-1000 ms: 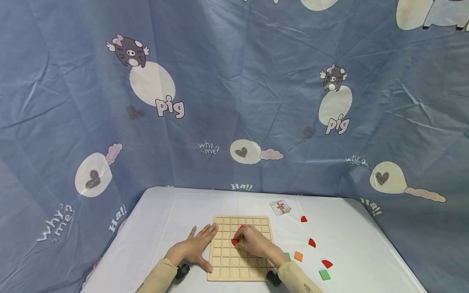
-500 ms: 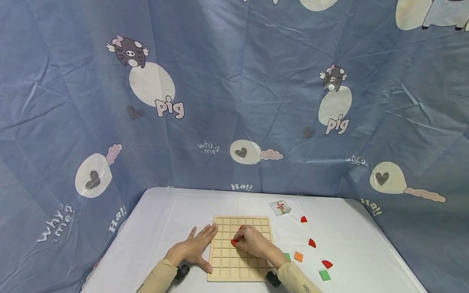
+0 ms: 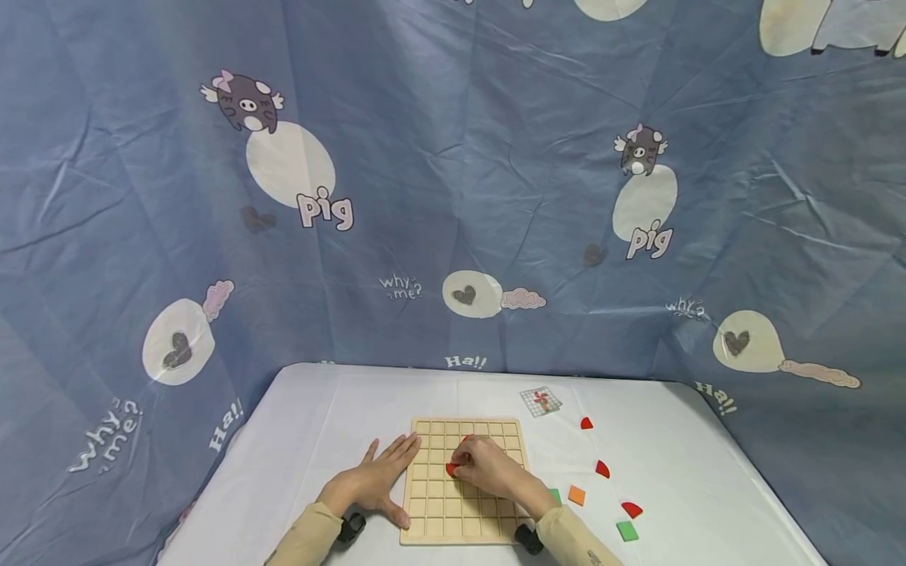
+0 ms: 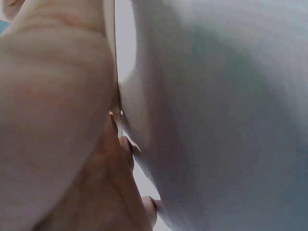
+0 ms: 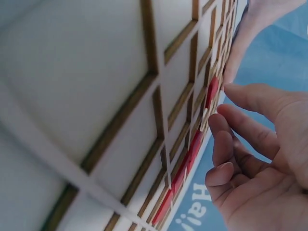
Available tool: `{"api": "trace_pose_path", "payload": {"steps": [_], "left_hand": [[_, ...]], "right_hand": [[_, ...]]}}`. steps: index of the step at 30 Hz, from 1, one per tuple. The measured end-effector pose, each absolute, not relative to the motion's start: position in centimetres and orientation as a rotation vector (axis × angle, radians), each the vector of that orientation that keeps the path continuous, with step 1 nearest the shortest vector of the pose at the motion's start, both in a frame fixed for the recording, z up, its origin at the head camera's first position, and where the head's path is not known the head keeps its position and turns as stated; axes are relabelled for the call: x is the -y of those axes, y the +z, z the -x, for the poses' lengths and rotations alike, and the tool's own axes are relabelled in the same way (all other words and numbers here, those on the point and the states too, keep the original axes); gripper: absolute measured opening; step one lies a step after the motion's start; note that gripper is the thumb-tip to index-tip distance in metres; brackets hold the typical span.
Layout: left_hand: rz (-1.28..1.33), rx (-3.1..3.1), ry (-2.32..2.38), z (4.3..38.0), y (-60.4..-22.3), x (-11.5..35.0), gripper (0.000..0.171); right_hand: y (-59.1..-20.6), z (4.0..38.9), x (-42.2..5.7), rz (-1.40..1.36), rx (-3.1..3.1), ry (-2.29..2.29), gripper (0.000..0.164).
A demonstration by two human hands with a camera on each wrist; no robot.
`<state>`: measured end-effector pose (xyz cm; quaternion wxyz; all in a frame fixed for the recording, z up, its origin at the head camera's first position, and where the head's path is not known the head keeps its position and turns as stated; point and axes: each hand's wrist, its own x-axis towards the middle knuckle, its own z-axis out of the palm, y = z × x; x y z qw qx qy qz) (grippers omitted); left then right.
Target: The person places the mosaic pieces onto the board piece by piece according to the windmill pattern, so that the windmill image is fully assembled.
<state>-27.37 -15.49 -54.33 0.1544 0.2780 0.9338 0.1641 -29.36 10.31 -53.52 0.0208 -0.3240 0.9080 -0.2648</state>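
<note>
your left hand (image 3: 371,479) lies spread, fingertips at the edge of the board (image 3: 435,503) on the table (image 3: 354,409). in the head view your right hand (image 3: 488,468) partly hides the board's red pieces (image 5: 212,91); the right wrist view shows them beside bent fingers. whether those grip one, i cannot tell.
</note>
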Motion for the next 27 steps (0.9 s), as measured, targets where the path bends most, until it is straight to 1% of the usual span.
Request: {"api": "trace_pose_path", "payload": {"steps": [5, 12, 16, 19, 27], "left_hand": [[-0.813, -2.675, 0.482, 27.3, -54.3, 15.6, 0.135], [-0.837, -2.674, 0.476, 27.3, -54.3, 15.7, 0.135], [-0.835, -2.675, 0.475, 27.2, -54.2, 15.5, 0.134], [-0.834, -2.676, 0.479, 27.2, -54.1, 15.5, 0.134], [-0.826, -2.666, 0.492, 27.5, -54.4, 15.7, 0.135]], "right_hand": [[-53.0, 29.1, -11.0, 0.954, -2.798, -0.907, 0.004], [-52.2, 28.9, -13.3, 0.891, -2.793, -1.000, 0.008], [-51.7, 28.9, -15.3, 0.869, -2.848, -1.017, 0.007], [-51.2, 28.8, -17.1, 0.815, -2.879, -1.036, 0.009], [-50.7, 28.3, -21.7, 0.614, -2.943, -1.086, 0.019]]}}
